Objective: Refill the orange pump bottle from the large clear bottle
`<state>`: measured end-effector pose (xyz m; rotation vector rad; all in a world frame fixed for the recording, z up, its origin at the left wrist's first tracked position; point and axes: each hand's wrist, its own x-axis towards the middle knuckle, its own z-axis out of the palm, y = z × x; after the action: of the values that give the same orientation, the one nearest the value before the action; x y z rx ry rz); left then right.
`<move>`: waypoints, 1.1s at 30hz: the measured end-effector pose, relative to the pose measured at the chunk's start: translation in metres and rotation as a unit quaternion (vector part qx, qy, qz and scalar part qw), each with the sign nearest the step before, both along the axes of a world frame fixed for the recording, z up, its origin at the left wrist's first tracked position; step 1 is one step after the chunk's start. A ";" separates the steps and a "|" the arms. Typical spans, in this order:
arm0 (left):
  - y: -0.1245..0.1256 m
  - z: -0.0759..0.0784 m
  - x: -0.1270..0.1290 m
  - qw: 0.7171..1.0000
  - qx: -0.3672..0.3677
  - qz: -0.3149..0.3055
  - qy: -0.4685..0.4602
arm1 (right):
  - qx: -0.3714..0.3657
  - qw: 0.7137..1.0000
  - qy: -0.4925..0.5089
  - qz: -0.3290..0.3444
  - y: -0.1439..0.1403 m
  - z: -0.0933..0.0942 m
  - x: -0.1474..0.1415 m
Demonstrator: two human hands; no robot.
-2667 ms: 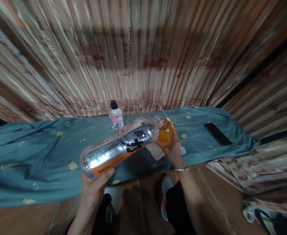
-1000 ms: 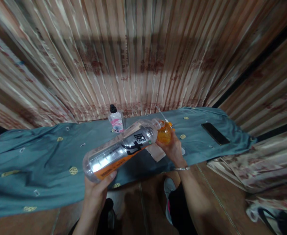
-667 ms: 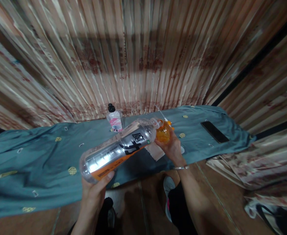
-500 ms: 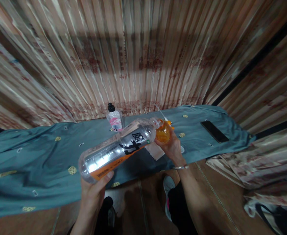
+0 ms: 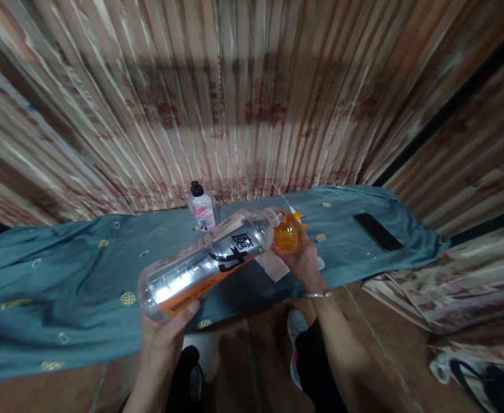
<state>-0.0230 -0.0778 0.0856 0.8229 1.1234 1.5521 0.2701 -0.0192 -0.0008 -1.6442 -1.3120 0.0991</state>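
I count two bottles at the cloth point(image 5: 62, 269): my left hand point(image 5: 163, 338) clamps one big bottle point(image 5: 204, 264), tilted; my right hand point(image 5: 303, 261) grips an orange container point(image 5: 287, 234); one small bottle point(image 5: 201, 206) stands behind

At your twelve o'clock a small clear bottle point(image 5: 202, 207) with a black cap and pink label is standing upright on the teal cloth point(image 5: 62, 275), close to the pleated curtain point(image 5: 243, 97) that is hanging behind the table. Out at your two o'clock a dark phone point(image 5: 373, 232) is lying flat on the same cloth, well apart from the small bottle. The cloth is draping over the near edge. Down at five o'clock a patterned fabric point(image 5: 441, 298) is lying bunched on the brown floor point(image 5: 381, 367).
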 end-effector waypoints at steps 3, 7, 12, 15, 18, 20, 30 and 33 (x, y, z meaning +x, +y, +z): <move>-0.001 0.004 0.002 1.000 -0.001 -0.001 -0.008 | 0.000 1.000 0.000 0.002 0.000 0.001 -0.001; -0.001 0.001 0.001 1.000 -0.001 0.003 -0.006 | 0.001 1.000 -0.007 -0.002 0.000 0.000 -0.002; 0.002 -0.006 -0.003 1.000 0.030 0.006 -0.003 | 0.006 1.000 -0.016 -0.010 0.000 -0.002 -0.001; 0.004 -0.011 -0.004 0.999 0.033 0.004 0.000 | 0.004 1.000 -0.012 -0.010 0.000 -0.003 -0.001; 0.005 -0.015 -0.005 1.000 0.024 0.009 -0.002 | 0.000 1.000 -0.010 -0.007 0.000 -0.004 0.001; 0.005 -0.015 -0.004 1.000 0.022 0.014 -0.010 | -0.001 1.000 -0.013 -0.008 0.000 -0.006 0.001; 0.004 -0.009 -0.002 1.000 0.024 0.007 -0.012 | 0.003 0.999 -0.030 -0.013 0.000 -0.006 0.003; 0.002 -0.007 -0.001 1.000 0.015 0.002 -0.010 | 0.006 1.000 -0.026 -0.011 -0.001 -0.005 0.002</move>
<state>-0.0245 -0.0756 0.0788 0.8231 1.0897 1.5809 0.2720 -0.0197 -0.0057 -1.6611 -1.3300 0.0350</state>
